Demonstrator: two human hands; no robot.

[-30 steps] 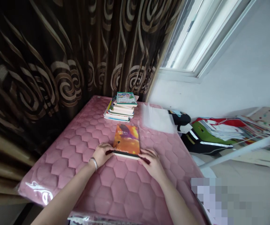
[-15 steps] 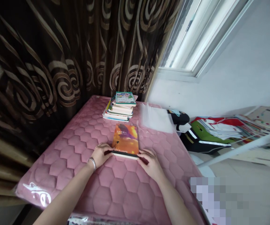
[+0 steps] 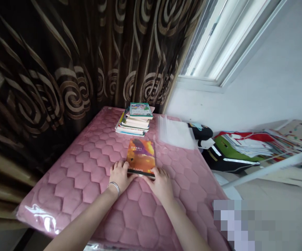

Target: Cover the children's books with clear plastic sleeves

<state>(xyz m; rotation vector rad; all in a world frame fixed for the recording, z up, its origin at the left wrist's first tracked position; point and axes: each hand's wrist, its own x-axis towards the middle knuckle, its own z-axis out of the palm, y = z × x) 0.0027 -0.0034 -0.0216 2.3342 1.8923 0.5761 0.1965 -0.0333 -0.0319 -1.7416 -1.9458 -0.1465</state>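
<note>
An orange book (image 3: 141,155) lies flat on a pink quilted pad (image 3: 88,164). My left hand (image 3: 119,175), a bracelet on its wrist, rests at the book's near left corner with its fingers stretched out and the thumb against the near edge. My right hand (image 3: 160,182) lies at the near right corner, fingers spread flat on the pad and touching the book's edge. Neither hand grips the book.
A stack of several books (image 3: 135,120) stands at the pad's far edge, with a clear plastic sheet (image 3: 175,132) to its right. A dark patterned curtain (image 3: 61,62) hangs behind and left. Bags and papers (image 3: 234,148) lie on the floor at the right.
Both hands have slid inward along the book's near edge, from its outer corners toward the middle. The book has stayed where it was.
</note>
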